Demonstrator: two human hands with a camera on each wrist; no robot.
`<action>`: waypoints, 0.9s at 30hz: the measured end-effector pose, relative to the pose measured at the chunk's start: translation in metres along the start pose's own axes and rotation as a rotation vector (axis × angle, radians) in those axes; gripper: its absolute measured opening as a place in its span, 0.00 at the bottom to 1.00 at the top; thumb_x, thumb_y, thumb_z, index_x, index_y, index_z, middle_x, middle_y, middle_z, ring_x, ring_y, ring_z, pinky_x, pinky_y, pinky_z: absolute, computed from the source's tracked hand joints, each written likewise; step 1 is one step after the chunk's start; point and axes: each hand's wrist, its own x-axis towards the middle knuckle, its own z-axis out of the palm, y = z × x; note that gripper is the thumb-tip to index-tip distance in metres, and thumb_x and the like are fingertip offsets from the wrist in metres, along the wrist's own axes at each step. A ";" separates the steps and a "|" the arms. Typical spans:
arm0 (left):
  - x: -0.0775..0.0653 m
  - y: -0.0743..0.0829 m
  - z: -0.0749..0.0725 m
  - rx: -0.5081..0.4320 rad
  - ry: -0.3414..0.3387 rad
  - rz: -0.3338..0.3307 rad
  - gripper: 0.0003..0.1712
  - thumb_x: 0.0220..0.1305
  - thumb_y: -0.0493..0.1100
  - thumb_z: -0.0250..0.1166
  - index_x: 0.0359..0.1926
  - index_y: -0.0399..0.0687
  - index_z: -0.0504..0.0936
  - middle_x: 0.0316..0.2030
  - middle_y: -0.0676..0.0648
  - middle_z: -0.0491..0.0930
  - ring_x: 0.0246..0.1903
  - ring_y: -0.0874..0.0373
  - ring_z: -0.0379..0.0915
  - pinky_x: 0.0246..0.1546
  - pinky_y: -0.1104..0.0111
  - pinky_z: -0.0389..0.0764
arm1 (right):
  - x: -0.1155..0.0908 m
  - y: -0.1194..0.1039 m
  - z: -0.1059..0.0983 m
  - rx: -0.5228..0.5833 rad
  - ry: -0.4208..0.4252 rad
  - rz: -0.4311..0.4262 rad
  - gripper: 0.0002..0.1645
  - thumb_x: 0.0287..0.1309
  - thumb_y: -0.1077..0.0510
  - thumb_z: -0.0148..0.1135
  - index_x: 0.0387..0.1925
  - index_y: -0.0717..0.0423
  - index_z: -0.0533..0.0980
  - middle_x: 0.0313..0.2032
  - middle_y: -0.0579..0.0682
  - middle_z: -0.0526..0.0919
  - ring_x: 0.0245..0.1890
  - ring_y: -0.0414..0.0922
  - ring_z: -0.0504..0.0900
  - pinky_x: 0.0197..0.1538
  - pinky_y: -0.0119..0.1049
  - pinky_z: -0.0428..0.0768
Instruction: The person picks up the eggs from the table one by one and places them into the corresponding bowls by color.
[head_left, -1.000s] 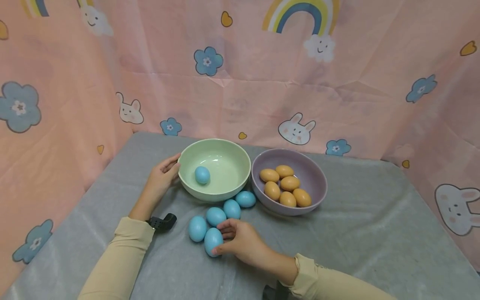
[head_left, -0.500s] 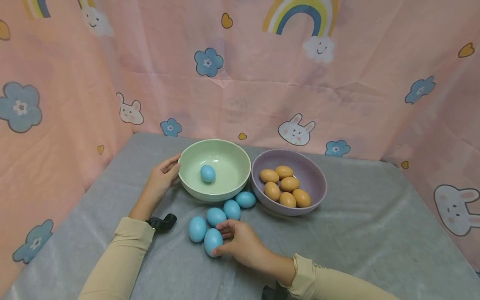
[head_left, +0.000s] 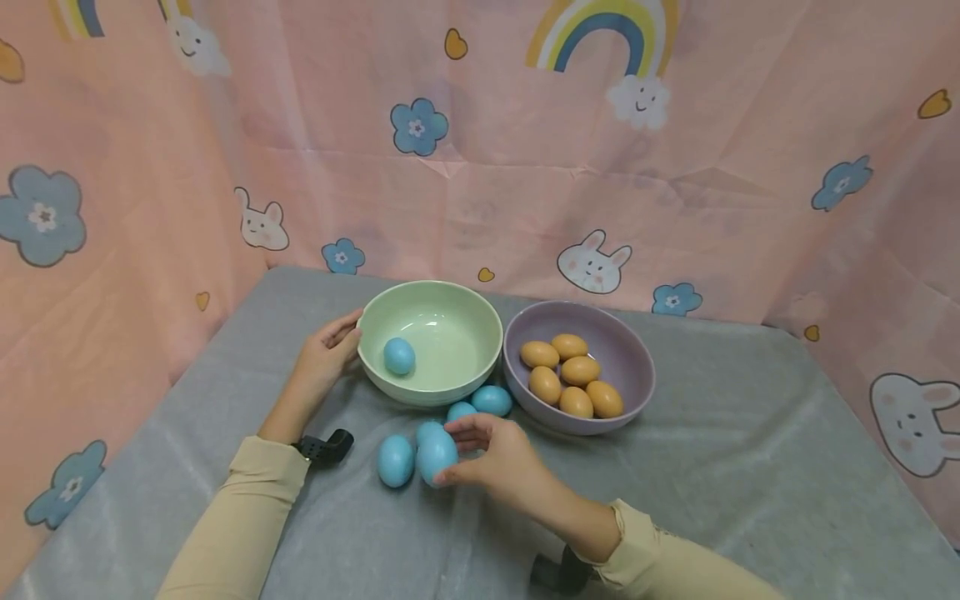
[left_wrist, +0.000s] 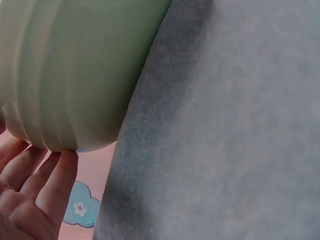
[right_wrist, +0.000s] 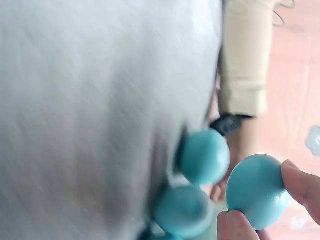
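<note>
My right hand [head_left: 506,462] pinches a blue egg [head_left: 437,457] between thumb and fingers. In the right wrist view this egg [right_wrist: 257,190] is raised above the others. Behind it in the head view, another blue egg [head_left: 427,430] is partly hidden, and one more blue egg [head_left: 395,461] lies to the left. Two further blue eggs [head_left: 492,401] lie in front of the bowls. My left hand [head_left: 322,358] rests with its fingers against the outer left side of a light green bowl [head_left: 457,333]; the left wrist view shows those fingers nearly straight. One blue egg [head_left: 399,356] sits inside that bowl.
Right beside the green bowl stands a purple bowl [head_left: 633,358] with several brown eggs [head_left: 580,371] in it. A grey cloth [head_left: 712,467] covers the table. Pink printed curtains [head_left: 510,200] enclose its back and sides.
My right hand has lifted the blue egg from the cloth and moved slightly forward. The egg in the green bowl has rolled right, then back left. My left hand has stayed in place.
</note>
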 end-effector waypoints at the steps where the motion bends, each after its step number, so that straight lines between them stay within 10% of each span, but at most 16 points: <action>1: 0.000 0.000 0.000 -0.002 -0.001 0.002 0.28 0.76 0.46 0.54 0.74 0.47 0.65 0.69 0.40 0.70 0.67 0.48 0.70 0.49 0.84 0.78 | 0.001 -0.003 -0.003 0.002 0.012 0.003 0.29 0.43 0.64 0.79 0.49 0.65 0.80 0.47 0.57 0.86 0.48 0.47 0.85 0.49 0.35 0.85; 27: 0.000 -0.001 -0.002 0.014 -0.003 -0.009 0.28 0.76 0.47 0.54 0.74 0.50 0.65 0.70 0.42 0.69 0.67 0.49 0.69 0.53 0.81 0.78 | 0.055 -0.034 -0.039 0.000 0.180 0.044 0.33 0.49 0.58 0.77 0.59 0.58 0.77 0.55 0.55 0.84 0.56 0.49 0.83 0.59 0.41 0.82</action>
